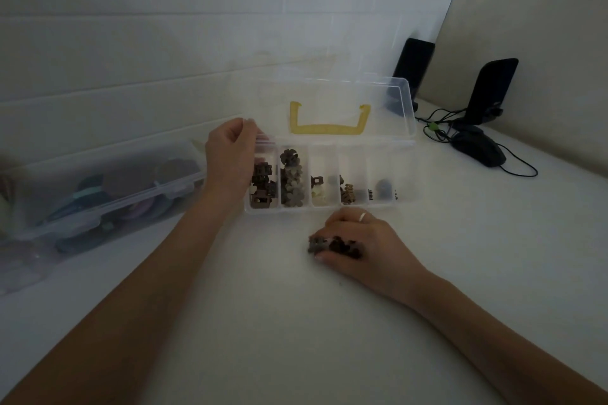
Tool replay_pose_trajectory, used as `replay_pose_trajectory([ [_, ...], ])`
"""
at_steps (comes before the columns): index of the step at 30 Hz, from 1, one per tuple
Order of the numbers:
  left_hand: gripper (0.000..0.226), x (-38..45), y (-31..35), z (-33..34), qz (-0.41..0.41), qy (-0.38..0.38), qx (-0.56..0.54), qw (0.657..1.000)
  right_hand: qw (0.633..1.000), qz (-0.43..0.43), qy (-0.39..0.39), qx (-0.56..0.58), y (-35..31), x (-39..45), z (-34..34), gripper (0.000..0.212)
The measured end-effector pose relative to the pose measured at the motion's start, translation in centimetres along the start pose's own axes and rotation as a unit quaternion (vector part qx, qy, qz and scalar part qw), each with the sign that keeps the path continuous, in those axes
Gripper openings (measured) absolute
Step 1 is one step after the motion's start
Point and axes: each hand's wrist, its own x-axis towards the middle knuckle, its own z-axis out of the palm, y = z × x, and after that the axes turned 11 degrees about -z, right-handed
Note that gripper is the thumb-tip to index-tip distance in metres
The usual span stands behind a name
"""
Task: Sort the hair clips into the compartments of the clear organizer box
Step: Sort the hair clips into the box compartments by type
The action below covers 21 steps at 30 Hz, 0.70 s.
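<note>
The clear organizer box [332, 209] lies open on the white table, its lid [399, 99] with a yellow handle [327, 128] standing up behind. Its compartments hold small dark, brown and pale hair clips [291, 179]. My left hand [230, 158] rests at the box's left end, fingers closed near the far-left corner; whether it holds anything I cannot tell. In front of the box, my right hand [368, 243] lies on the table with its fingers closed on a small bunch of dark hair clips [335, 245].
A second clear plastic case [98, 187] with larger hair accessories lies to the left by the wall. At the back right stand two dark upright devices [492, 89], a black mouse [478, 148] and cables [437, 128].
</note>
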Motion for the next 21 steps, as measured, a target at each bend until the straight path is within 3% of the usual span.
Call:
replay_pose_trajectory([
  [5,0.037,0.1,-0.1,0.1,-0.003,0.003,-0.004,1.0,0.989,-0.066,0.123,-0.045,-0.3,1.5,0.8,0.015],
  [10,0.037,0.1,-0.1,0.1,-0.004,0.006,-0.006,1.0,0.969,0.039,0.224,0.094,-1.2,5.7,0.1,0.029],
  [14,0.037,0.2,-0.1,0.2,0.01,0.007,-0.001,1.0,0.974,0.025,0.215,0.061,-0.9,7.5,0.7,0.013],
  [16,0.038,0.2,-0.1,0.2,0.021,0.016,0.006,1.0,0.979,-0.006,0.203,-0.032,-0.1,7.2,1.6,0.003],
  [18,0.038,0.3,-0.1,0.2,0.029,0.02,0.009,0.999,0.97,-0.053,0.179,-0.155,0.8,6.9,2.6,0.006],
  [21,0.036,0.3,-0.2,0.2,0.03,0.018,0.017,0.999,0.965,-0.06,0.185,-0.178,1.5,7.0,2.4,0.013],
])
